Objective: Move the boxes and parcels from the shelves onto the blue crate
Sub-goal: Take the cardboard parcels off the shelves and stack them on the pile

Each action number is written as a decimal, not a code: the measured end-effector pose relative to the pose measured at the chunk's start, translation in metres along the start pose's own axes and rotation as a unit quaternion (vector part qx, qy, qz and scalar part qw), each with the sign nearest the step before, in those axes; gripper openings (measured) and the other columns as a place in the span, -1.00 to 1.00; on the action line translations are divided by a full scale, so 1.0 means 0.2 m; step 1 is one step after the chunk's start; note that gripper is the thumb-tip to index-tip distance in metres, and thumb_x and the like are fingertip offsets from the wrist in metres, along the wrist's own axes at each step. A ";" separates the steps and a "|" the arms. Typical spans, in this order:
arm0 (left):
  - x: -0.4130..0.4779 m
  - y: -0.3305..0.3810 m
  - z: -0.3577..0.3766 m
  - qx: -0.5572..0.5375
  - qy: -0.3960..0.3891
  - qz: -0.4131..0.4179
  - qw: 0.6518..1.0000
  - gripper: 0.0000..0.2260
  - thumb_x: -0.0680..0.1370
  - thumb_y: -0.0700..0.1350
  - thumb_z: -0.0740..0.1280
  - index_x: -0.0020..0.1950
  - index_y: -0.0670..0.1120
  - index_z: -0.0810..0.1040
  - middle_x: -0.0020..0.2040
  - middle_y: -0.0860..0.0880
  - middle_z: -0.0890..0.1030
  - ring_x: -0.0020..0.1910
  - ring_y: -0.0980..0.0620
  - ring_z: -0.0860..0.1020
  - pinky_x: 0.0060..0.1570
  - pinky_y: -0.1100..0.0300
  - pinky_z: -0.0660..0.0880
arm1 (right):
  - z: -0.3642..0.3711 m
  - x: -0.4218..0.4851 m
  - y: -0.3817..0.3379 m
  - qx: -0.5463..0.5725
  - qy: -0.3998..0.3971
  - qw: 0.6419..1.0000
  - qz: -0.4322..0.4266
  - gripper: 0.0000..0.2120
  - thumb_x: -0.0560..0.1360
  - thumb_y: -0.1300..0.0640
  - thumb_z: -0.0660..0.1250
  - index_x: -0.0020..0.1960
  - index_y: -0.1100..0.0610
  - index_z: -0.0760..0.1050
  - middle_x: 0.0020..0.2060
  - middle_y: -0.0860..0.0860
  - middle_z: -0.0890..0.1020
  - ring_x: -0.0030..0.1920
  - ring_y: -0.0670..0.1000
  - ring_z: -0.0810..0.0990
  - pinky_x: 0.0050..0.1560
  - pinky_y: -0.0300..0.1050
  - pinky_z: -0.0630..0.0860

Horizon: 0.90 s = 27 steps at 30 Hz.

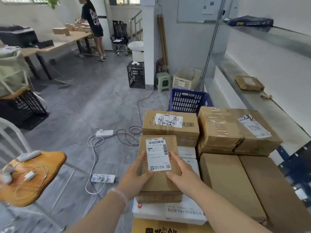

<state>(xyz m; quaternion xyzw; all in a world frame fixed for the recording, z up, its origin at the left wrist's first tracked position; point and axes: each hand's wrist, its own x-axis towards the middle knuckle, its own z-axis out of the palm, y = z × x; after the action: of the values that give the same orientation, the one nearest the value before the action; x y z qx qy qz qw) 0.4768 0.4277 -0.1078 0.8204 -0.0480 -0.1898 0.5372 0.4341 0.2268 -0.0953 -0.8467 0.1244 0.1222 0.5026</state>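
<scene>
A small brown box (159, 182) with a white shipping label lies on a pile of parcels in front of me. My left hand (137, 175) grips its left side and my right hand (180, 174) grips its right side. Behind it sit a labelled brown box (170, 128) and a larger taped box (235, 132). Two plain brown boxes (244, 185) lie to the right. White boxes (170, 212) are underneath. The blue crate (188, 100) shows behind the pile, mostly hidden. One brown parcel (249, 83) remains on the metal shelf (277, 105) at right.
A dark bag (250, 21) lies on the upper shelf. Power strips and cables (102, 178) trail over the grey floor. An orange stool top (32, 177) with chargers is at left. Black crates (136, 74), a cream basket (186, 78) and a green stool stand farther back. A person works at a far table.
</scene>
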 end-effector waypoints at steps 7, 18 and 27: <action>0.06 0.02 -0.06 0.008 -0.005 0.003 1.000 -0.42 0.58 -0.04 0.35 0.49 0.31 0.16 0.34 0.22 0.40 0.28 0.13 0.43 0.06 0.37 0.45 | 0.03 0.07 -0.03 0.007 0.008 1.000 -0.006 -0.31 0.54 -0.06 0.34 0.53 -0.33 0.04 0.52 -0.13 0.19 0.49 -0.08 0.20 0.48 0.00 0.25; 0.12 0.04 -0.15 0.012 -0.029 0.015 0.999 -0.39 0.57 -0.07 0.36 0.50 0.30 0.16 0.37 0.22 0.42 0.36 0.13 0.42 0.32 0.12 0.42 | 0.08 0.08 -0.08 0.014 0.043 0.999 -0.016 -0.31 0.55 -0.03 0.33 0.53 -0.31 0.03 0.49 -0.16 0.21 0.46 -0.14 0.19 0.43 -0.15 0.22; 0.19 0.03 -0.15 0.034 -0.062 -0.001 0.998 -0.24 0.46 0.23 0.36 0.48 0.46 -0.07 0.43 0.17 0.36 0.37 0.09 0.41 0.33 0.05 0.42 | 0.07 0.09 -0.06 0.031 0.057 0.998 0.005 -0.33 0.55 0.00 0.35 0.51 -0.33 0.09 0.49 -0.15 0.23 0.46 -0.12 0.22 0.45 -0.12 0.24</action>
<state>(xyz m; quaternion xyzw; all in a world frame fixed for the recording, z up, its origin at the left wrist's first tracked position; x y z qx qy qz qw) 0.5238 0.4407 -0.1019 0.8247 -0.0870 -0.2388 0.5052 0.4550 0.2437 -0.0978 -0.8356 0.1603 0.0724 0.5204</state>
